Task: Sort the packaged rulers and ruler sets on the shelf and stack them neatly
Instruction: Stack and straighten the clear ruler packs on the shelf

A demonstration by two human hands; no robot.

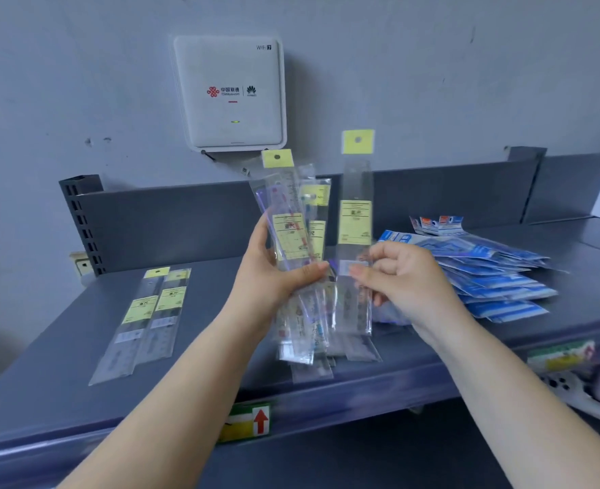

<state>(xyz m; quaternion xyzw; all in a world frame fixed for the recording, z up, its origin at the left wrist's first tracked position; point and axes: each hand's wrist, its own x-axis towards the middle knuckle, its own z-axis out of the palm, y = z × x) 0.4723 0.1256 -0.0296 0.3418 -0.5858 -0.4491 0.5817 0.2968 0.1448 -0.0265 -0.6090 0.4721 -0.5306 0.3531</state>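
Sorting rulers, partway through

Holding a fanned bunch of clear-sleeved rulers (pixel 291 241) upright above the shelf (pixel 221 382), the left hand (pixel 274 273) has its fingers curled round the bunch. Right hand (pixel 397 273) pinches one single ruler (pixel 355 220) just beside the bunch, apparently separating it out. Done so far, by the look of it: two packaged rulers (pixel 147 319) laid side by side at shelf left. Left to do: the bunch in hand, plus a loose, sprawling pile of blue ruler sets (pixel 496 277) at shelf right, not yet squared up. Judgement: under halfway; neat stacks still to be formed
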